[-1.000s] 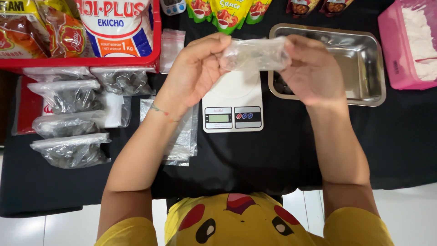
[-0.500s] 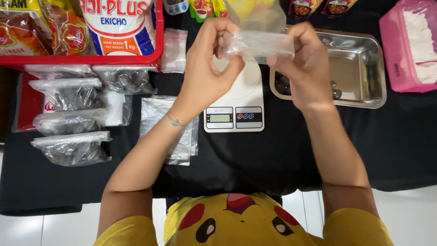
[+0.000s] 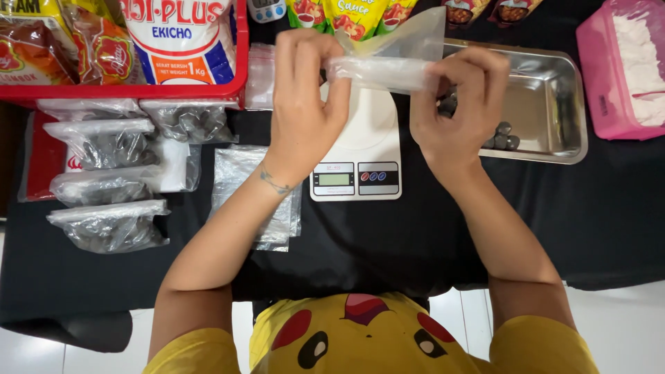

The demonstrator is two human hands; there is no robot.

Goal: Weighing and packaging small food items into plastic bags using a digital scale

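Both hands were raised above the scale (image 3: 355, 149), each pinching one end of an empty clear bag (image 3: 388, 62): the left hand (image 3: 303, 104) clamped at the 9 o'clock end, the right hand (image 3: 457, 111) at the 3 o'clock end. The steel tray (image 3: 554, 138) with dark pieces lay at 3 o'clock. I judged the thin film could slip or tear if both grips pulled unevenly.

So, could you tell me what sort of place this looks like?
Probably a small home food-packing table: a kitchen scale, a row of filled bags, and a clear bag held in both hands.
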